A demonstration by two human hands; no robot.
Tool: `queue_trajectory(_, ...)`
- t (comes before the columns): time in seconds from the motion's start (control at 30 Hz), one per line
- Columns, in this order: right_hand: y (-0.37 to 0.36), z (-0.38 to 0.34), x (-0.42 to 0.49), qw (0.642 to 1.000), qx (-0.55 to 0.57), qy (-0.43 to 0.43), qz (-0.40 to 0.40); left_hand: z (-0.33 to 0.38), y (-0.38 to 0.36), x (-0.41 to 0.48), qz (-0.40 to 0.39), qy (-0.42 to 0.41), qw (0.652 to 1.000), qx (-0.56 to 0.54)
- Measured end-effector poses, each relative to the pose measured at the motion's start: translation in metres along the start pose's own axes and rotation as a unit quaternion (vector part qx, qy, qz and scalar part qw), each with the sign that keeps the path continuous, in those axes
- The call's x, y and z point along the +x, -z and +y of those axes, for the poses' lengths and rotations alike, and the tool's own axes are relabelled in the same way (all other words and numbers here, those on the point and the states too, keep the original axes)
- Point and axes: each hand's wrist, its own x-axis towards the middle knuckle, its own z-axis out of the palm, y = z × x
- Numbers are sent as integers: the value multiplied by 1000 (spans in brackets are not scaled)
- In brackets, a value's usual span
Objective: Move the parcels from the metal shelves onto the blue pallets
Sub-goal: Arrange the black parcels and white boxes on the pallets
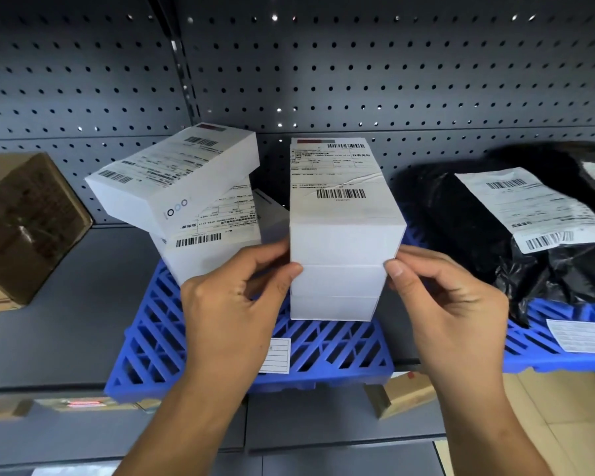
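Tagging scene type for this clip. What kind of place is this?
Probably a parcel depot or stockroom. Grey metal shelving with a perforated back panel, blue pallets on the shelf, and packages with barcode shipping labels: white boxes, a black bag, a cardboard box.

left hand (pixel 227 304): fingers curled, thumb tip forward, pinching inward | right hand (pixel 450 304): mirrored opposite, thumb tip facing left hand | both forearms reaching up from below
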Motion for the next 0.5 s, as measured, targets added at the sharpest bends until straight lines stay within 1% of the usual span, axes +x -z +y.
queue_trajectory(0.1,-2,-8,-3,999,-6,-3,38,8,20,7,-3,-10,1000,-18)
queue_trajectory(0.23,-6,-26,-10,996,-7,4,92,14,61,26,17,-38,999,-34)
queue_trajectory(0.43,-27,-45,-23,992,-47,46,109,-12,109,49,18,-32,999,-28)
queue_trajectory(0.5,-35,-46,-26,989,-57,79,113,-18,121,53,18,-46,999,-19)
